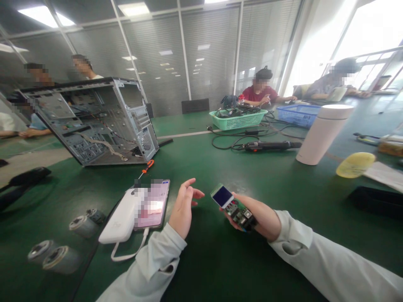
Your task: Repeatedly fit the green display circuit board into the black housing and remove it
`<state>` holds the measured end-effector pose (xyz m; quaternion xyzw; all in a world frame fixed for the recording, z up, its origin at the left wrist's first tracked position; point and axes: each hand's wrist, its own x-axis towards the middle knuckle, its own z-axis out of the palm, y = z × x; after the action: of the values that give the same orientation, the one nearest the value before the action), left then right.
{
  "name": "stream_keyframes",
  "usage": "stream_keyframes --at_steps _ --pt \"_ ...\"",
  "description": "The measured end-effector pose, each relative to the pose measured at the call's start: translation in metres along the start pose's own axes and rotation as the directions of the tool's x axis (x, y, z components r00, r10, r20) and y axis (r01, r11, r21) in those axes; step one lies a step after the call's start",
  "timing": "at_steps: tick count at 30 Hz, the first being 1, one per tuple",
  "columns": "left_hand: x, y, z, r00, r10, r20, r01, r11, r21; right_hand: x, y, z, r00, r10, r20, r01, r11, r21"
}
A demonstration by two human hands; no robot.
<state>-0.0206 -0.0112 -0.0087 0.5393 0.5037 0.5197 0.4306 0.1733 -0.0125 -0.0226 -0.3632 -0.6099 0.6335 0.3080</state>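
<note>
In my right hand (pixel 256 209) lies a small green circuit board with a display (pixel 234 207); the dark screen sits at its upper left end, and the fingers wrap its underside. My left hand (pixel 185 205) is raised over the table, fingers apart and nothing in them, a short gap to the left of the board. Beside the left wrist rests a phone (pixel 155 205) with a lit pink screen. A white power bank (pixel 121 220) overlaps the phone's left side, and a short white cable (pixel 129 256) joins the two.
An open computer case (pixel 103 121) stands at the back left, an orange-handled screwdriver (pixel 147 167) before it. Several metal cylinders (pixel 63 260) are at lower left. A green basket (pixel 237 121) of cables, a black electric screwdriver (pixel 267 146) and a pink bottle (pixel 324 134) are beyond. People sit across.
</note>
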Motion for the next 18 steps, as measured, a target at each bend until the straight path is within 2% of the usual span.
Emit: stream_keyframes --at_steps 3,6,8,9,11,13,14,16,18 --pt "0.004 -0.001 0.0 0.993 -0.122 -0.007 0.12 0.988 -0.101 -0.001 -0.004 -0.001 0.975 0.104 0.195 -0.156 0.949 0.274" --pt "0.005 -0.002 -0.001 0.984 -0.18 0.006 0.178 0.969 -0.169 -0.004 -0.009 0.0 0.928 0.169 0.331 -0.324 0.804 0.499" --pt "0.005 -0.002 -0.001 0.981 -0.193 0.016 0.193 0.964 -0.183 -0.005 -0.011 0.001 0.932 0.227 0.283 -0.347 0.786 0.512" --pt "0.005 -0.002 -0.001 0.981 -0.195 0.02 0.195 0.963 -0.183 -0.006 -0.012 0.002 0.942 0.257 0.213 -0.331 0.807 0.489" --pt "0.005 -0.002 -0.002 0.98 -0.199 0.029 0.201 0.962 -0.185 -0.006 -0.014 0.003 0.967 0.253 -0.018 -0.23 0.904 0.36" --pt "0.005 -0.002 -0.002 0.979 -0.201 0.043 0.206 0.959 -0.196 -0.009 -0.015 -0.001 0.962 0.106 -0.252 -0.087 0.993 0.085" --pt "0.005 -0.002 -0.002 0.978 -0.201 0.049 0.207 0.957 -0.204 -0.012 -0.016 -0.006 0.945 -0.004 -0.326 -0.023 0.996 -0.08" --pt "0.005 -0.002 -0.002 0.978 -0.201 0.05 0.207 0.954 -0.218 -0.022 -0.016 -0.023 0.892 -0.228 -0.391 0.065 0.919 -0.39" --pt "0.004 -0.003 -0.002 0.979 -0.199 0.041 0.203 0.951 -0.234 -0.04 -0.014 -0.05 0.802 -0.44 -0.405 0.067 0.738 -0.671"
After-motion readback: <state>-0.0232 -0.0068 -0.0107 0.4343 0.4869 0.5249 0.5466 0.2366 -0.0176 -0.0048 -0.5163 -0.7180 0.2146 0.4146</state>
